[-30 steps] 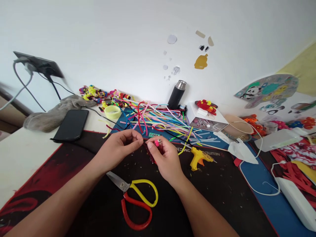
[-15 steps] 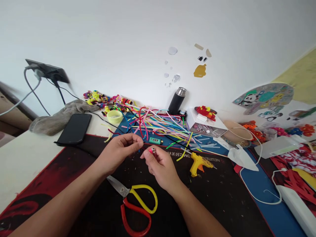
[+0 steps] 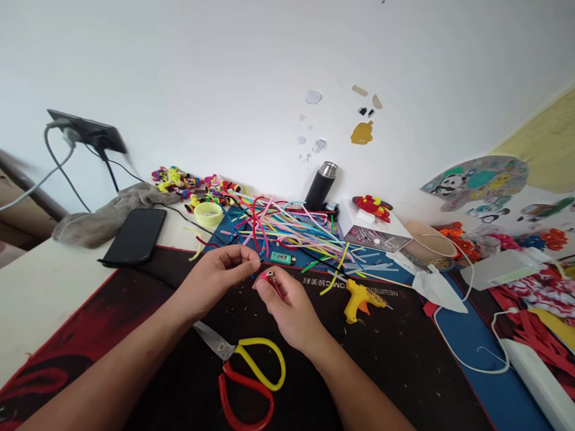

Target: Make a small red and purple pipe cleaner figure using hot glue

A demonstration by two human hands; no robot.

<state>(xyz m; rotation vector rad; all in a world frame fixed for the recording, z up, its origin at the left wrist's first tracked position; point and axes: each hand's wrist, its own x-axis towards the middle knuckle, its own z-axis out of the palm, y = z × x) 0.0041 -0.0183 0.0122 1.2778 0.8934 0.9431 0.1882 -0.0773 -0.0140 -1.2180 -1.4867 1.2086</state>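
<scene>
From here I see a white table (image 3: 27,305) bearing a dark mat (image 3: 386,365); on that mat I have scissors (image 3: 229,351) and a yellow glue gun (image 3: 356,299); at the tabletop's left I find a black phone (image 3: 135,236) beside a grey cloth (image 3: 105,219).

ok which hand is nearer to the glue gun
Right. The right hand is a little to the left of the glue gun, not touching it, with mat between. The left hand is farther left, beyond the right one.
</scene>
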